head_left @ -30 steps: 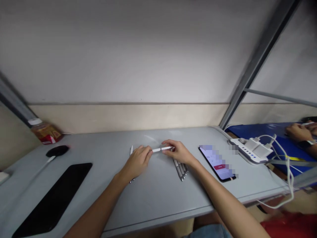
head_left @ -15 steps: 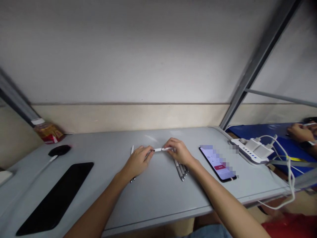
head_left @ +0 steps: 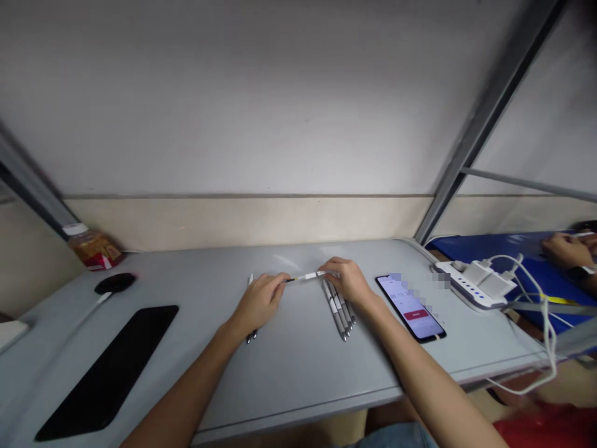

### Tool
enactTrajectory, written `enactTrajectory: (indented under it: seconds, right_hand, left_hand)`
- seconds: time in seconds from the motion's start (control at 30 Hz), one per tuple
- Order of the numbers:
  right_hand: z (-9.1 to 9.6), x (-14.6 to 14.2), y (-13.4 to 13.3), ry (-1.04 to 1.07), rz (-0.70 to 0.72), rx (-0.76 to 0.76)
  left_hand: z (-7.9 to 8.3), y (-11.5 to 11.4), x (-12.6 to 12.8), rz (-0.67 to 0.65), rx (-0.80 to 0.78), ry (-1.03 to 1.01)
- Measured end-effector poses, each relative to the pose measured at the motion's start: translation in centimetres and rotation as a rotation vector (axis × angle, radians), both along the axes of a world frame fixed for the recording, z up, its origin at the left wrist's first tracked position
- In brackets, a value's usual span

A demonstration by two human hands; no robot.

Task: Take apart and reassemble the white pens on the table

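My left hand (head_left: 262, 300) is closed, its fingertips pinching the dark end of a thin pen refill (head_left: 293, 280). The refill runs rightward to a white pen barrel (head_left: 311, 275), whose far end my right hand (head_left: 344, 279) grips between closed fingers. Both hands are a little above the desk. Under and beside the right hand lie several white-and-grey pens (head_left: 339, 316), side by side. A couple more pens (head_left: 252, 336) lie partly hidden beneath my left hand. Whether the left fingers also hold the pen's front part is hidden.
On the grey desk (head_left: 298, 367) are a black flat slab (head_left: 109, 373), a dark round object with a cable (head_left: 114, 283), a bottle (head_left: 96, 247), a lit phone (head_left: 413, 309) and a power strip (head_left: 471, 286). Another person's hand (head_left: 566, 250) is at a blue table on the right.
The hands have drawn slightly apart. The barrel has moved right and up with my right hand, and a thin length of refill now shows between it and my left fingers.
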State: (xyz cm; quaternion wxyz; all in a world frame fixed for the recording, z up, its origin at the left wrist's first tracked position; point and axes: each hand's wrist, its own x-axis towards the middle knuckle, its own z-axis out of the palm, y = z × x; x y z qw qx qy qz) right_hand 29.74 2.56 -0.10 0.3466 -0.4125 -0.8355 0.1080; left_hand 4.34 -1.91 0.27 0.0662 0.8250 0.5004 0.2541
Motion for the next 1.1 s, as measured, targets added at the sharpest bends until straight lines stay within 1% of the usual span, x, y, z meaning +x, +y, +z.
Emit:
enactTrajectory:
  seconds: [0.2,0.33,0.43,0.6,0.67,0.8,0.93,0.97,1.1]
  right_hand:
    - [0.1,-1.6,-0.9,0.067,0.173,0.010]
    - [0.3,-2.2,-1.3,0.155,0.222,-0.033]
    - [0.5,-2.2,-1.4,0.222,0.214,-0.140]
    - [0.8,-2.1,-1.7,0.243,0.207,-0.394]
    - [1.0,-1.9,-1.8,0.254,0.223,-0.444]
    - [1.3,-1.4,-1.6,0.307,0.282,-0.478]
    - [1.3,-1.2,-1.6,0.219,0.240,-0.600]
    - [1.4,-1.2,-1.6,0.219,0.229,-0.598]
    - [1.5,-1.2,-1.7,0.305,0.259,-0.482]
  left_hand:
    - [-0.5,-0.1,0.3,0.019,-0.030,-0.027]
    - [-0.6,-0.2,0.2,-0.020,-0.036,0.035]
    - [-0.3,-0.3,0.2,-0.044,-0.018,0.049]
    - [0.5,-0.6,0.3,-0.057,0.030,0.048]
    - [0.7,-0.6,0.4,-0.069,0.030,0.038]
    - [0.6,-0.5,0.4,-0.059,0.038,0.042]
    - [0.5,-0.4,0.3,-0.067,0.024,0.046]
    - [0.5,-0.4,0.4,-0.069,0.020,0.045]
    - [0.5,-0.5,0.4,-0.051,0.018,0.044]
